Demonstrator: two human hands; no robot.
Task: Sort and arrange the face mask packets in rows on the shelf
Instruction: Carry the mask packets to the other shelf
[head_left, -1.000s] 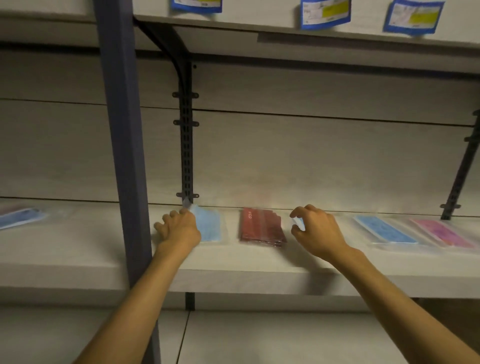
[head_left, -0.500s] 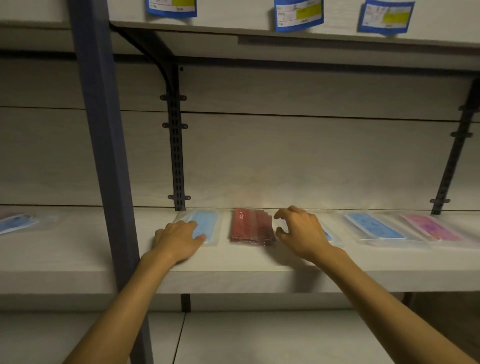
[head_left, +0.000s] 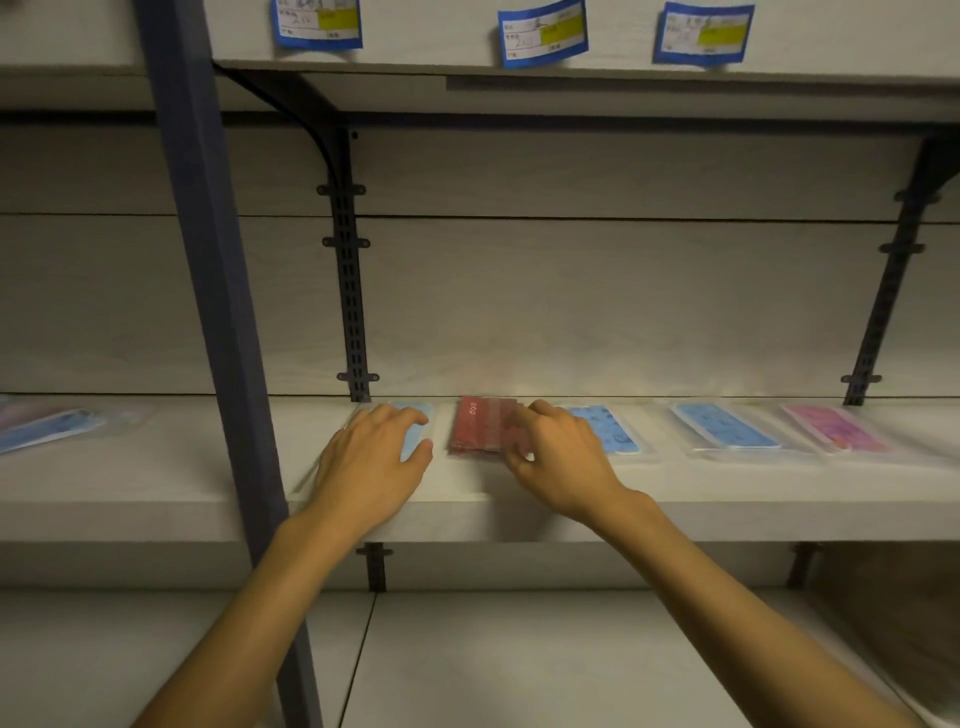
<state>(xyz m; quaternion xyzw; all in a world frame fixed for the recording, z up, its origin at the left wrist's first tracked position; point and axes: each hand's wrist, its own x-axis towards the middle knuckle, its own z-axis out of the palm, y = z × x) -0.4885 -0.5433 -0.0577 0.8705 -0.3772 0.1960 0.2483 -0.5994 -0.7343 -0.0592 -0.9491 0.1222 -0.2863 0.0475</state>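
Five face mask packets lie in a row along the back of the shelf (head_left: 156, 499) across the middle of the frame, and a sixth sits apart at the far left; your left hand (head_left: 371, 467) rests flat on the light blue packet (head_left: 415, 431), just left of centre, its fingers straight and spread over the plastic, thumb out to the right; your right hand (head_left: 558, 462) sits just right of centre, its fingers curled over the right edge of the dark red packet (head_left: 475, 428), though that hand is blurred, so you cannot tell whether it pinches the packet or only touches it; the patterned blue packet (head_left: 613, 431) lies just beside your right hand, partly hidden under it; further right lie another blue packet (head_left: 724, 431) and then a pink packet (head_left: 836, 434), each near the next; the sixth packet (head_left: 47, 428) lies at the left edge of the frame beyond the blue-grey upright post (head_left: 208, 291); three blue-edged labels (head_left: 543, 34) hang on the front of the upper shelf at the top of the frame.
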